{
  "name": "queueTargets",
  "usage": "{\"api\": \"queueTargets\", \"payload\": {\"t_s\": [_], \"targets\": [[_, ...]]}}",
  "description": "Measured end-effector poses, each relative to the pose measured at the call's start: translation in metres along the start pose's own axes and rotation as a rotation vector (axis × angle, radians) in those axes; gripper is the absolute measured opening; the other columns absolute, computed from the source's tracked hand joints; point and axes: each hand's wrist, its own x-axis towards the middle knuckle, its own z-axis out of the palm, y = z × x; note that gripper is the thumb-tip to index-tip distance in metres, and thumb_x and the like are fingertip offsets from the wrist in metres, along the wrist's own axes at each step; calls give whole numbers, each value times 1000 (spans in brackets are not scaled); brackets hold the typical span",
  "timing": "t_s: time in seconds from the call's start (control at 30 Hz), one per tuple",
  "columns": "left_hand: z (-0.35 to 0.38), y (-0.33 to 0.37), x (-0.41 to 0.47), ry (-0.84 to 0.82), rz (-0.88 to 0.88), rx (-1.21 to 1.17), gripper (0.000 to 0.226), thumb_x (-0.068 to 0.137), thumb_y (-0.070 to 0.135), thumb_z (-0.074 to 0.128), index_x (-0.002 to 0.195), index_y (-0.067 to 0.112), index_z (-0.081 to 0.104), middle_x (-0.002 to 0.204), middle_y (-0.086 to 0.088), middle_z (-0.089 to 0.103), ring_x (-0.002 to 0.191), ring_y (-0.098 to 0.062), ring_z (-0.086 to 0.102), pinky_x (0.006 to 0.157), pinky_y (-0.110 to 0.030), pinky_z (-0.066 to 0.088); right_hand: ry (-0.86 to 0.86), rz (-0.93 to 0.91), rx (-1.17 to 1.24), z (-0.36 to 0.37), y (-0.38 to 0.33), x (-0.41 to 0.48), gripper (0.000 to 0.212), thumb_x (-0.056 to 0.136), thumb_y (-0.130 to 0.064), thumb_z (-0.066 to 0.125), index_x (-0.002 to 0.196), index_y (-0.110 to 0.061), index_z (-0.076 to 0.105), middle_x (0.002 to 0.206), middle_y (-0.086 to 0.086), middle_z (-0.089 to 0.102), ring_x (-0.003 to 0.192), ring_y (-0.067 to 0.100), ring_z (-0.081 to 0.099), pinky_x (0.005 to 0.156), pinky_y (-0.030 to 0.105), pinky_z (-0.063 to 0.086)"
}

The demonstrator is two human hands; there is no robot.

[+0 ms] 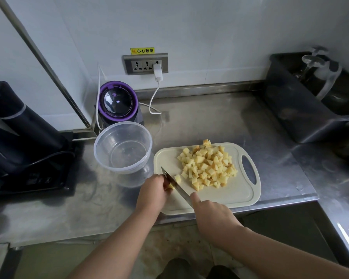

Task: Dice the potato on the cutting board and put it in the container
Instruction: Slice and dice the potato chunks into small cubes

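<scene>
A purple-rimmed appliance (118,101) stands below the wall socket (145,64), black bin (294,109) far right.

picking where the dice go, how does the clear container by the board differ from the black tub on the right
The clear container is round and see-through; the black tub is rectangular and opaque. The container holds none of the diced potato; the tub holds what looks like glassware. The container sits just left of the cutting board; the tub stands far right, by the wall. Both are open-topped, on the steel counter.

Dim even light; soft blur; edges bowed.
</scene>
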Motion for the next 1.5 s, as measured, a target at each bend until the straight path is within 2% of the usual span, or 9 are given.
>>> {"api": "queueTargets", "payload": {"t_s": [0.2, 0.37, 0.73, 0.83, 0.93, 1.07, 1.2, 1.33, 1.5], "targets": [[-2, -1, 1, 16, 23, 63, 13, 89, 17, 59, 96, 9, 65, 97, -5, 66, 90, -21, 61, 70, -25, 42, -34, 6, -19, 4, 1, 7, 57, 96, -8, 55, 142, -18, 23, 87, 0, 54, 78, 13, 60, 65, 25, 51], [1, -2, 1, -4, 46, 60, 13, 87, 16, 62, 100, 13, 63, 98, 0, 65, 90, -17, 62, 76, -27, 50, -3, 16, 58, 4, 8, 6, 48, 99, -12, 51, 139, -21, 26, 78, -5, 47, 71, 9, 53, 58, 19, 44], [8, 18, 21, -47, 70, -76, 12, 84, 21, 70, 89, 19, 58, 89, 7, 63, 83, -10, 60, 68, -18, 42, 334, -29, -148, -26, 60, -6, 56, 99, -11, 50, 145, -30, 24, 107, -3, 59, 68, 15, 60, 65, 26, 56], [-11, 18, 24, -114, 22, -194, 17, 84, 17, 71, 85, 26, 56, 90, 12, 60, 90, -10, 61, 75, -22, 45, 445, -49, -226, -31, 84, -7, 65, 83, -6, 71, 137, -32, 44, 116, -3, 59, 61, 19, 61, 50, 27, 55], [-40, 21, 27, -6, 3, -390, 24, 88, 9, 64, 82, 32, 59, 93, 11, 64, 92, -15, 65, 84, -30, 50, 510, -93, -289, -40, 102, -12, 72, 48, -4, 94, 111, -24, 65, 96, 2, 64, 46, 18, 55, 36, 23, 47], [-64, 54, 16, 11, 298, -323, 22, 94, 10, 55, 95, 28, 67, 99, 18, 63, 94, 3, 58, 80, -8, 43, 518, -128, -338, -44, 111, -16, 69, 35, -9, 98, 97, -19, 69, 88, 4, 64, 45, 17, 55, 37, 23, 47], [-49, 82, 14, -37, 474, -167, 20, 95, 12, 55, 106, 21, 69, 105, 14, 59, 98, 0, 55, 81, -6, 39, 534, 7, -253, -42, 125, -16, 62, 48, -13, 96, 103, -21, 69, 95, 3, 63, 51, 17, 56, 45, 20, 45], [-32, 85, 24, -58, 443, -117, 24, 95, 14, 55, 115, 21, 67, 117, 9, 59, 108, -7, 55, 90, -16, 42, 547, 298, -109, -42, 158, -11, 47, 94, -21, 61, 138, -24, 43, 131, 4, 43, 100, 26, 59, 82, 28, 49], [-21, 77, 31, -109, 369, -42, 26, 94, 15, 56, 118, 22, 64, 124, 7, 55, 113, -7, 53, 92, -17, 39, 489, 498, 67, -37, 197, 9, 53, 90, -2, 50, 139, -19, 36, 130, 11, 32, 104, 36, 53, 96, 39, 42]]}}
